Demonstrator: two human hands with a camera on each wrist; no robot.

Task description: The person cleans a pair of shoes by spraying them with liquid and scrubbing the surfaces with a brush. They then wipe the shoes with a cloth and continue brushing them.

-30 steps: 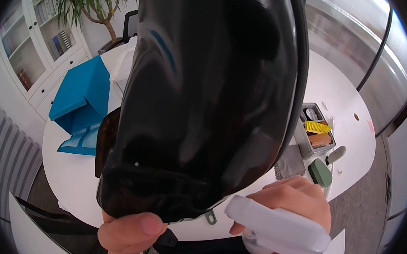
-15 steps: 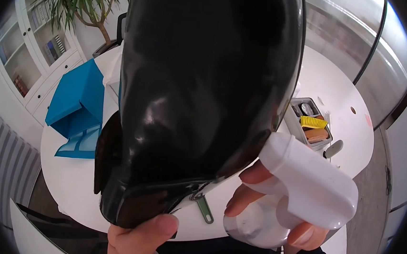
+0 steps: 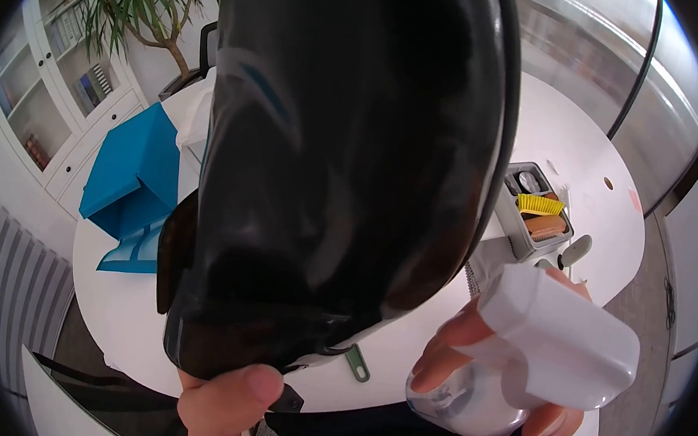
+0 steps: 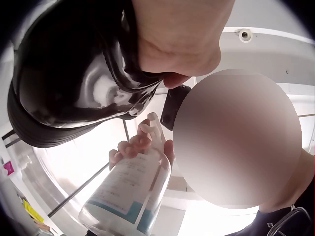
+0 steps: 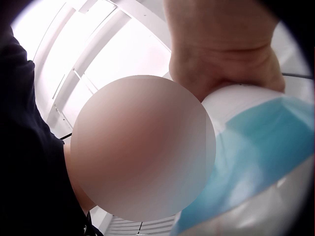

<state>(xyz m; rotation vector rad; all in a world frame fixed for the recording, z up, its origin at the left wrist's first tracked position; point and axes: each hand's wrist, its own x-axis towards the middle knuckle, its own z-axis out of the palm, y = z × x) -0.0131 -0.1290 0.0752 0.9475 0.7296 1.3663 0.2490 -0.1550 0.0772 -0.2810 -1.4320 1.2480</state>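
Observation:
A glossy black leather shoe [image 3: 345,160] fills the middle of the head view, raised over the table. At its lower end my left hand [image 3: 228,405] grips it, thumb on the near side and the other fingers hidden behind. The left wrist view shows the shoe's thick ridged sole [image 4: 44,130]. To the right of the shoe and apart from it, my right hand [image 3: 447,350] holds a spray bottle [image 3: 561,337] by its neck, fingers curled at the white trigger head. Its clear body bears a white and teal label [image 4: 120,196].
On the white table [image 3: 600,156] a grey organizer [image 3: 531,250] holds a yellow-bristled brush [image 3: 540,205] and a wooden brush [image 3: 547,226]. A grey cloth [image 3: 494,252] lies in front. A green handle [image 3: 358,366] shows below the shoe. At left lies a blue bag [image 3: 127,172].
My right hand has shifted the spray bottle to the right and turned it, so more of its clear body shows. The shoe stays in my left hand, having rocked slightly.

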